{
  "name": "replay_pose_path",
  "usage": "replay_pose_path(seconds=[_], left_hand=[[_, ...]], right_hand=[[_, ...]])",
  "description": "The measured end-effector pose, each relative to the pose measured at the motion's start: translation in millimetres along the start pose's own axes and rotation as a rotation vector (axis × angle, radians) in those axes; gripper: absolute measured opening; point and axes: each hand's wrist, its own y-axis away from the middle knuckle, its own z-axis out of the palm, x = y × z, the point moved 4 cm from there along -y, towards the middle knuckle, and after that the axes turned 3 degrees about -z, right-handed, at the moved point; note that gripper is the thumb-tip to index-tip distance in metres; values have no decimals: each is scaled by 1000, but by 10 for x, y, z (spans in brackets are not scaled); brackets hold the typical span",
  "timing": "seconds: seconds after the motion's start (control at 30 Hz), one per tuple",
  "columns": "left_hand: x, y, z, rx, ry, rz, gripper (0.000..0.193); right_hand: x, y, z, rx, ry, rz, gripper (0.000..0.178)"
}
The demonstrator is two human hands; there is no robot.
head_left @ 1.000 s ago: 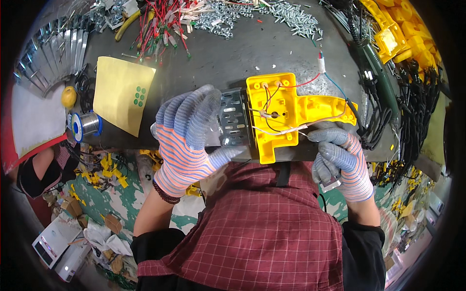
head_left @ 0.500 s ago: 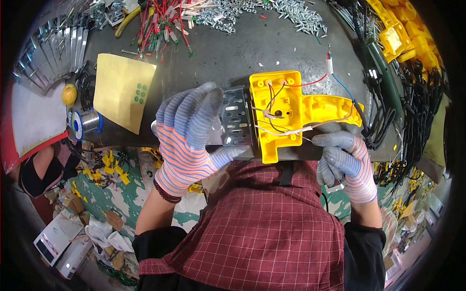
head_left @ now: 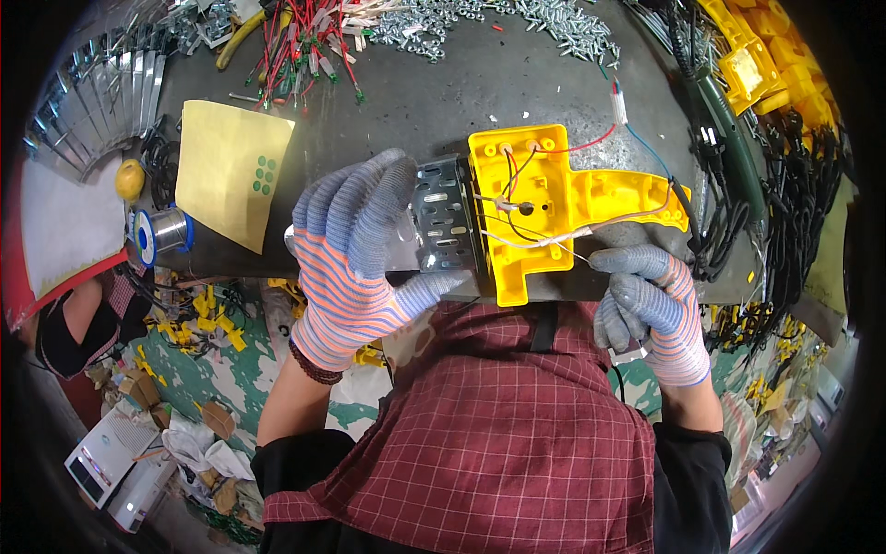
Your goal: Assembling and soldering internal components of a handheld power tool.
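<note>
My left hand (head_left: 355, 249), in a striped knit glove, is wrapped round the slotted metal sleeve (head_left: 445, 217) of a tool. Joined to the sleeve is an open yellow plastic housing half (head_left: 556, 208), its handle part pointing right. Thin wires lie inside it, and a white-sleeved wire (head_left: 551, 241) runs across its lower part. In my gloved right hand (head_left: 651, 309), the thumb and forefinger pinch this wire's thin end just right of the housing. A red and a blue wire (head_left: 648, 152) leave the housing and meet at a white sleeve (head_left: 617, 103) beyond the handle.
Screws (head_left: 568, 28) and red wired parts (head_left: 309, 46) lie at the table's far side. At left are yellow paper (head_left: 235, 175) and a solder wire spool (head_left: 164, 231). Black power cords (head_left: 798, 222), a green tool (head_left: 734, 148) and yellow housings (head_left: 784, 65) crowd the right.
The housing and metal sleeve have shifted slightly left and away from me. The joined red and blue wires have swung farther up and left. Both hands keep their grips.
</note>
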Motion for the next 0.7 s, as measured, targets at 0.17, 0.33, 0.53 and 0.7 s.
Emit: replay_pose_path(seconds=[0.17, 0.33, 0.53, 0.7], left_hand=[[-19, 20, 5, 5, 24, 3, 87], [-15, 26, -2, 7, 11, 2, 88], [-36, 30, 8, 6, 8, 8, 88], [-31, 37, 4, -2, 7, 0, 85]], right_hand=[[-4, 29, -1, 7, 27, -14, 27], [39, 47, 7, 19, 3, -33, 28], [50, 26, 26, -32, -49, -66, 27], [52, 41, 16, -50, 146, -63, 27]])
